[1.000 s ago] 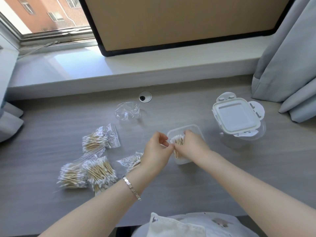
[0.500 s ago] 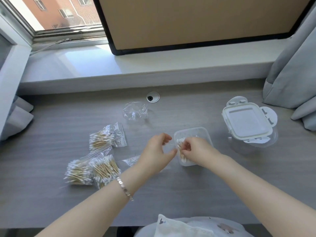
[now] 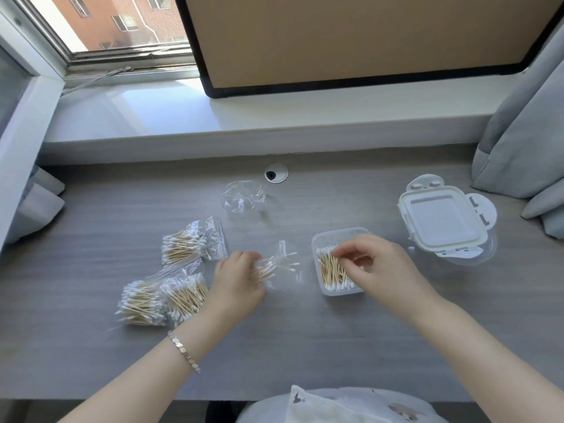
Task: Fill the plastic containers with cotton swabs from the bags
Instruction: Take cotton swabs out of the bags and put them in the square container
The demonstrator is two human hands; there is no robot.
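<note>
A clear square plastic container [image 3: 344,233] sits on the grey desk with a layer of wooden cotton swabs [image 3: 330,273] lying in it. My right hand [image 3: 381,265] hovers over it, fingers loosely apart, fingertips touching the swabs. Left of the container, my left hand [image 3: 236,283] grips a partly emptied clear bag of swabs [image 3: 276,265] that lies on the desk. Three full bags of swabs lie further left: one at the back [image 3: 187,242] and two at the front [image 3: 139,303] [image 3: 184,296].
An empty crumpled bag [image 3: 244,196] lies behind the hands, near a cable hole [image 3: 276,173]. A closed container with a white clip lid [image 3: 442,221] stands at the right. Grey curtain [image 3: 525,141] hangs at the far right; the window sill runs along the back.
My left hand moved away from the container to the left and took hold of the partly emptied bag. My right hand laid its swabs flat in the container. The camera view shifted slightly.
</note>
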